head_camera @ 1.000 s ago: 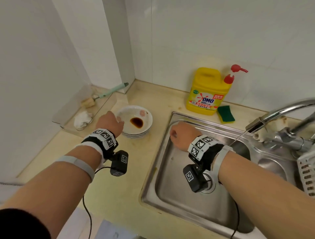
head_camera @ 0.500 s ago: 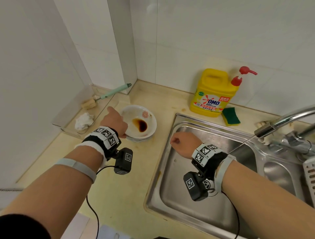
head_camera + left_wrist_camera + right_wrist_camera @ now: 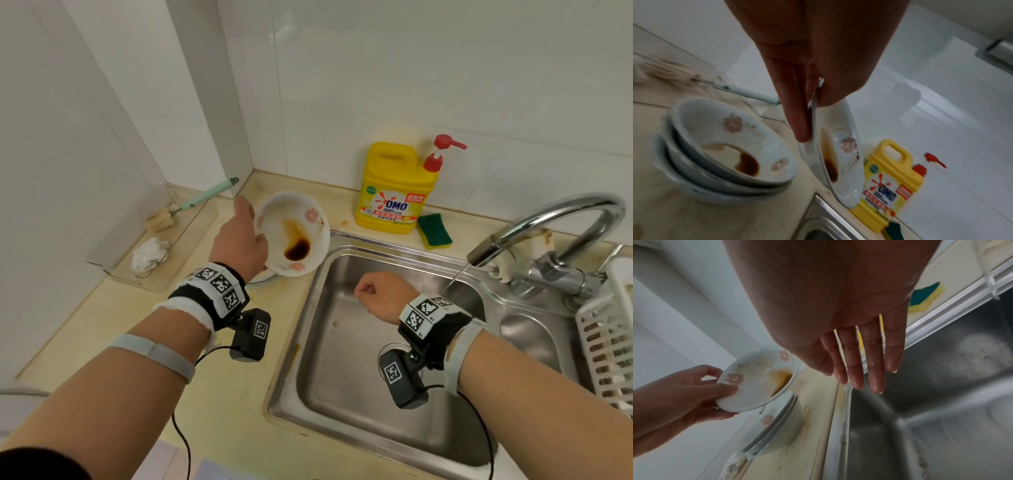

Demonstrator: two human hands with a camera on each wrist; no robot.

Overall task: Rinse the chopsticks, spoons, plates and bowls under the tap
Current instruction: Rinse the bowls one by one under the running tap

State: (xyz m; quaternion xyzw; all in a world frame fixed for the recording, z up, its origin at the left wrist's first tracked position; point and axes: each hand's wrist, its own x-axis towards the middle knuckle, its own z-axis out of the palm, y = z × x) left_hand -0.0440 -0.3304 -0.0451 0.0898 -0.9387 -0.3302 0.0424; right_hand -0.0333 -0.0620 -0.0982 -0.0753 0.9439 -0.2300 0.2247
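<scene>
My left hand (image 3: 245, 236) grips a white flowered dish (image 3: 284, 209) with brown sauce pooled in it. The thumb lies on the inner rim and the fingers are underneath. The dish is off the counter and tilted towards the sink (image 3: 359, 370). Under it a stack of matching bowls (image 3: 694, 170) stays on the counter, and its top bowl also holds brown sauce. My right hand (image 3: 859, 382) hangs over the sink's left part with straight fingers, holding nothing. From the tap (image 3: 548, 222) a thin stream of water (image 3: 457, 274) runs into the sink.
A yellow detergent bottle (image 3: 394, 195) and a green sponge (image 3: 434, 230) stand behind the sink by the wall. A clear tray (image 3: 116, 267) with a brush and a crumpled cloth sits in the left corner. A white dish rack (image 3: 609, 335) is at the right edge.
My left hand has picked the top dish off the stack, raised it and tipped it towards the sink. My right hand has stayed over the sink.
</scene>
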